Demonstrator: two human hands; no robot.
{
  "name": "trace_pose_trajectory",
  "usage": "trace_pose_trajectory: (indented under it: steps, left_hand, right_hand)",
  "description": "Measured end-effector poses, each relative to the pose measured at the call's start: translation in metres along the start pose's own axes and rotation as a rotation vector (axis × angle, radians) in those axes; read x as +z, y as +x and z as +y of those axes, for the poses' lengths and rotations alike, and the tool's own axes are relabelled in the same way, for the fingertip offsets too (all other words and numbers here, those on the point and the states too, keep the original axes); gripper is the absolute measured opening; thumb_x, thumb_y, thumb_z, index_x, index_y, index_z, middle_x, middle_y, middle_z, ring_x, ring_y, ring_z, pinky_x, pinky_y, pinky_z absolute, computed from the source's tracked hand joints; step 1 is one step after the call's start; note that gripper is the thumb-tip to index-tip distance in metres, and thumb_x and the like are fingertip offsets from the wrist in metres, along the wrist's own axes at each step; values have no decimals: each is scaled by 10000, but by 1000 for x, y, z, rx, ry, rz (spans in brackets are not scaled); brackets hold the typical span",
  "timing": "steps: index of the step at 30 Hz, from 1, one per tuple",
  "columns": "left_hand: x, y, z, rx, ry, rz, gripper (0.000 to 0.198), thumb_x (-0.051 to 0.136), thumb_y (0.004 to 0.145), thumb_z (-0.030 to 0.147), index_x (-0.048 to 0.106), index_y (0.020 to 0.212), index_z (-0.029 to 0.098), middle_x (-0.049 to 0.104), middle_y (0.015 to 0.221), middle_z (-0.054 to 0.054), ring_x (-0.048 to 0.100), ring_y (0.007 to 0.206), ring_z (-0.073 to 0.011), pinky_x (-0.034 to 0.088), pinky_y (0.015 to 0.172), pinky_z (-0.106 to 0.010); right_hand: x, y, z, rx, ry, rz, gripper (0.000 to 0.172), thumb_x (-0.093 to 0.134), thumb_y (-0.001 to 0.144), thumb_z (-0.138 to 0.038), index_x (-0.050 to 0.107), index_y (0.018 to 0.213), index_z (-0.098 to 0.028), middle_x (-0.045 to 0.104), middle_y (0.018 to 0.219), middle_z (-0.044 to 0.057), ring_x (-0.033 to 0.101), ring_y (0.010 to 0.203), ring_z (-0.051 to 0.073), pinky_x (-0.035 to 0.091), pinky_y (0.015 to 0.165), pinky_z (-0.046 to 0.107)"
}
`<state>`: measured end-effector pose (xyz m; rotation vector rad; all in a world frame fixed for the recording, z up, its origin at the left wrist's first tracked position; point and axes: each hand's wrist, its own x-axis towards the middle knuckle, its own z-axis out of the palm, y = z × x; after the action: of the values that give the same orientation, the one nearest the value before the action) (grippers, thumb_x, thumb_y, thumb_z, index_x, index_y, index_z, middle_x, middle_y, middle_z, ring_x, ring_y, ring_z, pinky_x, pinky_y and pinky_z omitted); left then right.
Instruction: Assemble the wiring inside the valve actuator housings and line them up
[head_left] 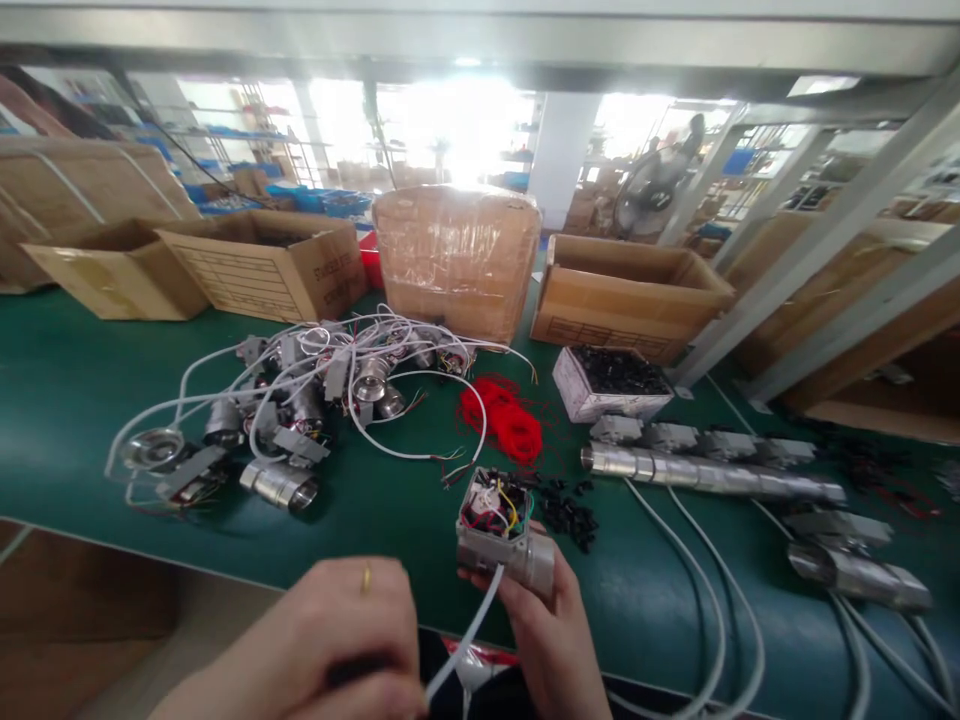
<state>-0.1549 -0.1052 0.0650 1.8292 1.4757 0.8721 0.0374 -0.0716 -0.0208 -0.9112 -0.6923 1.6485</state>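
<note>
- Holding firm with the right hand [559, 640]: its fingers and thumb wrap the metal unit [495, 550] from the near side and from the right.
- And that unit sits centre stage, at the near edge of the green bench [397, 505], its grey box up top and its metal cylinder beneath.
- Box open, folks! Coloured wires [512, 508] crowd the inside: yellow, red, white and green all showing.
- Over to the left hand [352, 630], clenched into a fist, a gold-coloured ring [366, 578] on one finger, left of the unit and well apart from it.
- Out of the unit comes a white cable [471, 630], running straight towards the near side and meeting the edge of that fist; whether the fingers grip it, I cannot tell.
- Just right of the unit, a scatter of small black pieces [570, 517] on the green surface.
- Beyond them, a bright tangle of red wire [510, 422], and farther right a small carton [579, 397] heaped with black parts.
- Look right: a row of metal units [705, 473] lines up end to end, another unit [862, 575] lying nearer, cables trailing towards the near edge.
- Look left: a heap of units [306, 410] in a snarl of pale cables.
- Along the far side, cardboard boxes [457, 265] form the backdrop, a fan [649, 195] beyond them to the right.
</note>
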Motion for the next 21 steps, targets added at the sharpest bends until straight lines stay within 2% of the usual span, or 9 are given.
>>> trace_pose_trajectory:
  steps: [1, 2, 5, 6, 8, 11, 14, 17, 21]
  left_hand:
    - [3, 5, 3, -18, -54, 3, 167, 747, 781, 475, 694, 700, 338, 684, 686, 1, 634, 631, -214, 528, 577, -308]
    - [8, 9, 4, -38, -109, 76, 137, 788, 752, 439, 705, 790, 337, 692, 763, -3, 638, 669, -220, 535, 600, -314]
    - [32, 20, 1, -121, -200, 137, 528, 929, 582, 327, 708, 1061, 352, 698, 957, -21, 660, 793, -257, 570, 693, -358]
    - [42, 22, -1, -141, -220, 140, 601, 949, 551, 302, 704, 1097, 355, 698, 1010, -30, 669, 869, -279, 580, 757, -383]
    - [62, 22, -7, -171, -263, 187, 623, 950, 546, 265, 705, 1111, 355, 689, 1078, -45, 661, 995, -314, 576, 861, -424]
    - [81, 21, -15, -207, -350, 256, 531, 897, 603, 219, 713, 1085, 345, 672, 1077, -54, 663, 997, -309, 586, 857, -427]
    - [82, 21, -18, -181, -417, 172, 514, 885, 634, 205, 719, 1105, 324, 654, 1069, -50, 672, 959, -276, 598, 805, -378]
    - [79, 22, -18, -102, -361, 62, 609, 909, 634, 201, 707, 1201, 288, 641, 1080, -50, 664, 987, -262, 586, 843, -357]
    - [86, 22, -17, -49, -317, 192, 561, 868, 656, 120, 690, 1173, 243, 662, 1080, -37, 660, 1001, -237, 558, 895, -340]
  right_hand:
    - [-3, -4, 1, -6, -29, 5, 450, 900, 632, -293, 728, 1038, -203, 804, 927, 64, 775, 817, 264, 644, 754, 374]
    - [-6, -8, 2, -16, -63, 6, 439, 888, 636, -274, 729, 1041, -209, 800, 922, 54, 770, 814, 252, 637, 742, 343]
    - [-10, -18, 5, -97, -185, 32, 403, 844, 644, -245, 737, 1032, -221, 793, 942, 50, 762, 825, 241, 621, 717, 295]
    - [-12, -20, 7, -143, -237, 60, 410, 836, 644, -243, 740, 1042, -221, 792, 967, 58, 761, 846, 247, 622, 734, 301]
    - [-16, -23, 12, -240, -364, 148, 444, 826, 661, -255, 742, 1095, -215, 786, 1028, 81, 757, 901, 264, 622, 805, 328]
    - [-29, -26, 18, -336, -575, 238, 455, 789, 746, -277, 724, 1190, -199, 774, 1091, 106, 754, 944, 267, 612, 874, 344]
    - [-47, -27, 18, -355, -736, 111, 430, 740, 785, -220, 707, 1213, -198, 785, 1045, 91, 770, 869, 247, 630, 781, 300]
    - [-57, -26, 15, -391, -845, -23, 442, 730, 756, -177, 697, 1195, -208, 792, 971, 57, 775, 791, 240, 640, 712, 287]
    - [-49, -24, 11, -587, -995, 34, 477, 711, 840, -223, 637, 1311, -219, 769, 1122, 96, 767, 955, 273, 644, 833, 361]
